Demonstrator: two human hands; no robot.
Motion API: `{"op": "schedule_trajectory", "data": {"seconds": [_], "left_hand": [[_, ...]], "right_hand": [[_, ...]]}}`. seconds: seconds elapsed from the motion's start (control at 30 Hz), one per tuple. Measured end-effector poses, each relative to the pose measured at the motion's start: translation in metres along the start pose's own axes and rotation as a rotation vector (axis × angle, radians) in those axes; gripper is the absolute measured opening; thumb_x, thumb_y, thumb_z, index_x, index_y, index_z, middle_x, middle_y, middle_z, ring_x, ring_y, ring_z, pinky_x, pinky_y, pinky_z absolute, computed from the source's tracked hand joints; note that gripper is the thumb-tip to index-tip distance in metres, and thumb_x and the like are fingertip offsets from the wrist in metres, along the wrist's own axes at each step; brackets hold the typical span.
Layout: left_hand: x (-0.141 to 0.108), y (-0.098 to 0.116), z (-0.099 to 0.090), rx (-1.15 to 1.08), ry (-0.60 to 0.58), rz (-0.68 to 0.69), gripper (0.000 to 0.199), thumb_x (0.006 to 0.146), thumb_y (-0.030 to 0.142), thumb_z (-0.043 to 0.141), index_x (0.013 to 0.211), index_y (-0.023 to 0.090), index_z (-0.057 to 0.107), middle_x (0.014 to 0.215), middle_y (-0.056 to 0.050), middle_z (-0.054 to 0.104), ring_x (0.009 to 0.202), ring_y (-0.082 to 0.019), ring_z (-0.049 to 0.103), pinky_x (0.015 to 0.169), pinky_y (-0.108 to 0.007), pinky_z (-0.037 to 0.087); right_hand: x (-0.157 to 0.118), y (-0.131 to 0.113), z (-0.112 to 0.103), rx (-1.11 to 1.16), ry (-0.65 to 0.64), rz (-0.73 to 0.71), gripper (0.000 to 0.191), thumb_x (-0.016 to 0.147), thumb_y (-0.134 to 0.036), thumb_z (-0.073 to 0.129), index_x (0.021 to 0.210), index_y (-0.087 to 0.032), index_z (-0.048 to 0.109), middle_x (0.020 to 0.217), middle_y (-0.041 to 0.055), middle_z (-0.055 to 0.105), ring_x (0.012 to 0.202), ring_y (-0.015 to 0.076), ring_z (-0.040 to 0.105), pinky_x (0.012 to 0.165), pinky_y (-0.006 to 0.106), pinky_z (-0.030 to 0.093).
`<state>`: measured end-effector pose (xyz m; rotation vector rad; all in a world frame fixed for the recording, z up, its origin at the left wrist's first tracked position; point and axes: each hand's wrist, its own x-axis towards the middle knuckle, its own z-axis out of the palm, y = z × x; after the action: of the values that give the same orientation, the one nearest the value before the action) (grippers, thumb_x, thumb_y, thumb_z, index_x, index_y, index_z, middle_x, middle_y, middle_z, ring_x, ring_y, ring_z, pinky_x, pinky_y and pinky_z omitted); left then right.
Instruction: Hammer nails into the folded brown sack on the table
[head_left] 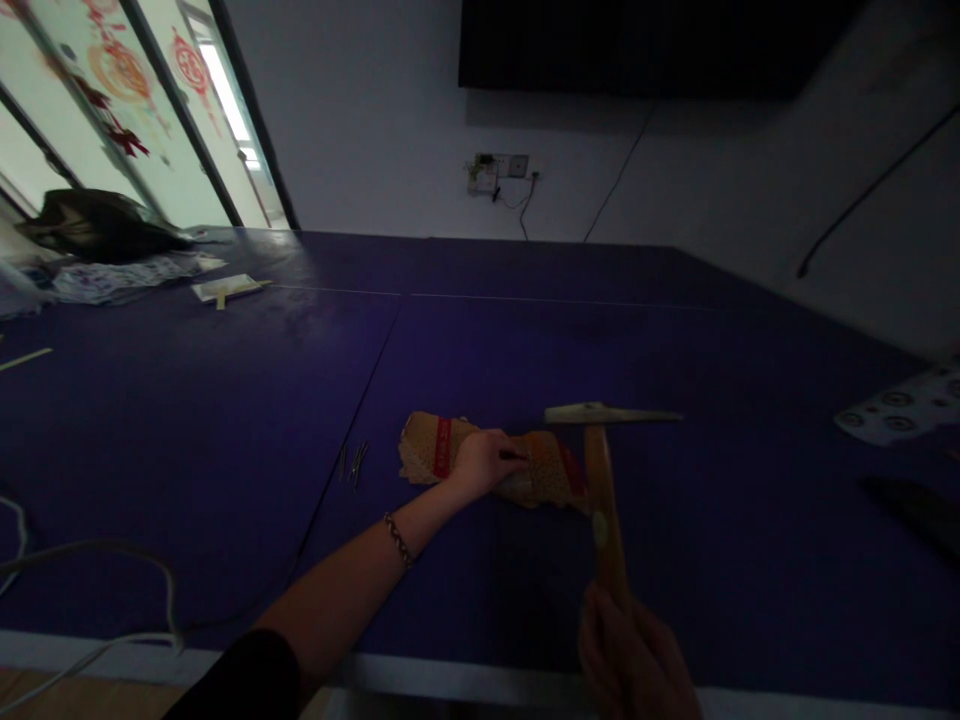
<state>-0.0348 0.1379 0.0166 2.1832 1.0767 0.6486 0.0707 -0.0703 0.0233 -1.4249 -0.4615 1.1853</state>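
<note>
My right hand (634,655) is wrapped round the wooden handle of a hammer (606,510), whose long, narrow metal head is raised at the top. My left hand (484,462) rests on a crumpled, ragged-edged brown piece with red printed bands (426,447), which lies flat on the table. Its thumb and fingers are pinched together over the middle of that piece; what is between them, if anything, I cannot make out. To the left of the brown piece lie several thin nails (358,463). The hammer head is to the right of my left hand, apart from it.
The dark blue tabletop (262,430) has a seam running through it. A white power strip (900,408) and a dark object (911,515) lie at the right. White cables (112,548) loop at the left front. Papers (229,288) and a black bag (101,225) are at the far left.
</note>
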Motion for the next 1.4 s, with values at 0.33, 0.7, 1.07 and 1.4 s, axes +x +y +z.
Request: {"op": "schedule_trajectory", "data": {"seconds": [0.33,0.7,1.07,1.4], "left_hand": [[-0.002,0.004,-0.008,0.144,-0.074,0.022,0.029,0.072,0.031,0.063,0.098,0.019,0.063,0.084,-0.002,0.062,0.076,-0.015,0.058,0.067,-0.022,0.042],[-0.011,0.023,-0.014,0.449,-0.034,-0.03,0.05,0.068,0.036,0.066,0.108,0.013,0.046,0.086,-0.01,0.061,0.09,-0.024,0.054,0.079,-0.031,0.039],[-0.065,-0.001,-0.113,0.455,0.13,-0.387,0.014,0.075,0.02,0.052,0.08,0.018,0.066,0.082,-0.004,0.066,0.074,-0.017,0.06,0.063,-0.022,0.04],[-0.131,-0.067,-0.144,0.377,0.239,-0.796,0.02,0.077,0.026,0.05,0.083,0.015,0.066,0.084,-0.006,0.069,0.077,-0.017,0.063,0.058,-0.019,0.04]], "right_hand": [[0.041,0.01,0.001,0.297,-0.254,0.097,0.042,0.062,-0.046,0.068,0.052,-0.019,0.037,0.029,-0.0137,0.033,0.018,0.0007,0.022,0.018,0.011,0.026],[0.04,0.009,0.008,0.258,-0.255,0.069,0.043,0.065,-0.047,0.065,0.05,-0.019,0.036,0.03,-0.0136,0.031,0.019,0.0004,0.022,0.018,0.011,0.025],[0.032,0.01,0.012,0.09,-0.234,0.033,0.042,0.064,-0.051,0.065,0.056,-0.019,0.039,0.032,-0.0126,0.036,0.02,0.0016,0.028,0.02,0.012,0.027],[0.029,0.01,0.011,0.107,-0.259,0.069,0.041,0.066,-0.051,0.063,0.056,-0.019,0.04,0.031,-0.0127,0.034,0.021,0.001,0.026,0.021,0.012,0.028]]}}
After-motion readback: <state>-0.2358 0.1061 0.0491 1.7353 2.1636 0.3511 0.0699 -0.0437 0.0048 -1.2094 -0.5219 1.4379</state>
